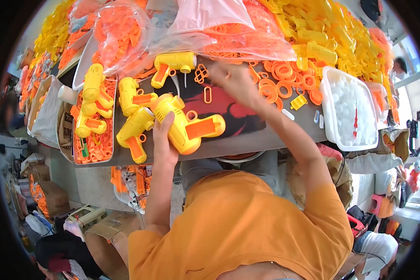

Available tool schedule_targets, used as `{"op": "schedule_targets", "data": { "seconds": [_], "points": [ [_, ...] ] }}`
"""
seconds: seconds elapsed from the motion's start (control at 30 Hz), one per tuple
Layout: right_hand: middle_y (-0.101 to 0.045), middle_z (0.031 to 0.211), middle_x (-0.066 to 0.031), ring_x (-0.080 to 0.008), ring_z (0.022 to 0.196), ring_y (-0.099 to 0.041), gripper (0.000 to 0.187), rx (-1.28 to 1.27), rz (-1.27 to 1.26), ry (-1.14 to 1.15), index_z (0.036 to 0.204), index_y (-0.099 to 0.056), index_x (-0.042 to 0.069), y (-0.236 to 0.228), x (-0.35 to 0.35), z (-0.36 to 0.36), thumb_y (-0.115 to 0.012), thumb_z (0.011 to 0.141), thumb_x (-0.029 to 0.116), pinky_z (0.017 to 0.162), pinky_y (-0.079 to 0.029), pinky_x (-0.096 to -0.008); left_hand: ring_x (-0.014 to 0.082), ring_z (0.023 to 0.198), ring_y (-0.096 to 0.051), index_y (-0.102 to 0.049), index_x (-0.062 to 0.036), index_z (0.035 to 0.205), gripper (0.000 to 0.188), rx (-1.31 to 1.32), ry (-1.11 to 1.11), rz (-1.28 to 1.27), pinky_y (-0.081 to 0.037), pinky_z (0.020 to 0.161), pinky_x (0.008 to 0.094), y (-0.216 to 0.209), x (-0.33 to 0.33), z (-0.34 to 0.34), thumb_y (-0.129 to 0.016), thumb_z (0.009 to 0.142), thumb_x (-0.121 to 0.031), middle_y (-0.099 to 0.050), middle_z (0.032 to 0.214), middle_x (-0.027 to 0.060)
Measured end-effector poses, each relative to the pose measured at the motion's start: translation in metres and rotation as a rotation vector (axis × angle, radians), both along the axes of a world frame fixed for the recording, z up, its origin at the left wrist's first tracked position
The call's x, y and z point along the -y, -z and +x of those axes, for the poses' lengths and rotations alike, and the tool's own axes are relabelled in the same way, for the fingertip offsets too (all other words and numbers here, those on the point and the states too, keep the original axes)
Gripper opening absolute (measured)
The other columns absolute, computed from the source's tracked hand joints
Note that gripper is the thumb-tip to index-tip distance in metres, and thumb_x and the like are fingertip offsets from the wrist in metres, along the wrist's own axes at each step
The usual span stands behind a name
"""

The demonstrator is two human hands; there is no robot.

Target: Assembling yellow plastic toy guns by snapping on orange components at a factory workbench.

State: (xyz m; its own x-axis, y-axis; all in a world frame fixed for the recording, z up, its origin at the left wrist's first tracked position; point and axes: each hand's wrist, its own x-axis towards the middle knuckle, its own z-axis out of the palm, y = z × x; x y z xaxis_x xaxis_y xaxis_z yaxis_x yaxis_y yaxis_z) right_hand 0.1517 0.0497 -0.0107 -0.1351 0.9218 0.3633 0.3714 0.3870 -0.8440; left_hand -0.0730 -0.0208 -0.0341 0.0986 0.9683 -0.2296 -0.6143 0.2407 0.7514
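My left hand (pixel 163 137) grips a yellow toy gun (pixel 184 123) with an orange handle, held tilted above the table's front edge. My right hand (pixel 233 79) is blurred and reaches out over the dark mat (pixel 228 109) toward loose orange rings (pixel 277 77); I cannot tell whether it holds anything. A small orange loop (pixel 207 94) lies on the mat just left of that hand. Two more yellow toy guns (pixel 134 130) lie to the left of the held one.
A tray (pixel 98 144) of orange parts and yellow guns sits at the left. A white tub (pixel 350 109) of white balls stands at the right. Clear bags (pixel 233 32) of orange parts and a heap of yellow parts (pixel 331 32) fill the back. Boxes and bags crowd the floor.
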Motion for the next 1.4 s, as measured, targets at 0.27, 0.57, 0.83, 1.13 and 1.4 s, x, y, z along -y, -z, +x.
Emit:
{"op": "schedule_targets", "data": {
  "seconds": [0.27,0.57,0.83,1.13,1.4],
  "points": [
    [-0.068,0.08,-0.0141,-0.0272,0.074,-0.064,0.031,0.555,0.154,0.688,0.087,-0.069,0.002,0.022,-0.177,0.036,-0.065,0.081,0.033,0.066,-0.049,-0.0354,0.0243,0.101,-0.063,-0.044,-0.0028,0.131,0.049,-0.002,-0.037,-0.048,-0.053,0.088,0.037,0.004,0.036,-0.022,-0.063,0.087,-0.01,-0.06,0.115,0.0107],
    [-0.065,0.093,-0.0083,-0.0126,0.084,-0.061,0.027,0.148,0.162,0.378,0.097,-0.063,0.003,0.024,-0.117,0.07,-0.062,0.089,0.028,0.078,-0.047,-0.0257,0.0259,0.098,-0.064,-0.043,-0.0022,0.132,0.05,0.014,-0.002,0.046,-0.054,0.087,0.0381,0.004,0.031,-0.015,-0.064,0.086,-0.006,-0.06,0.114,0.0131],
    [-0.06,0.103,-0.0011,-0.0068,0.089,-0.057,0.021,-0.091,-0.229,0.052,0.104,-0.054,0.004,0.028,0.061,0.04,-0.066,0.087,0.006,0.076,-0.047,-0.0228,0.0178,0.099,-0.063,-0.044,-0.0045,0.128,0.06,-0.302,0.087,0.373,-0.054,0.083,0.032,-0.033,0.001,0.04,-0.075,0.077,-0.003,-0.059,0.114,0.0098],
    [-0.061,0.109,-0.0065,-0.017,0.093,-0.062,0.039,0.19,0.044,0.121,0.12,-0.049,0.005,0.011,0.097,0.044,-0.065,0.085,0.004,0.077,-0.048,-0.0278,0.0164,0.106,-0.057,-0.048,-0.003,0.129,0.068,-0.999,0.073,0.775,-0.046,0.093,0.0315,-0.028,-0.006,0.055,-0.082,0.071,-0.015,-0.058,0.112,0.0074],
    [-0.06,0.09,-0.001,-0.0073,0.075,-0.056,0.02,-0.591,-0.359,-0.001,0.105,-0.052,0.004,0.01,0.102,0.043,-0.06,0.095,0.018,0.067,-0.046,-0.0229,0.0152,0.109,-0.057,-0.049,-0.0022,0.13,0.062,-0.619,0.378,0.428,-0.045,0.095,0.031,-0.032,-0.012,0.058,-0.079,0.076,-0.016,-0.059,0.119,0.0094]
  ]
}}
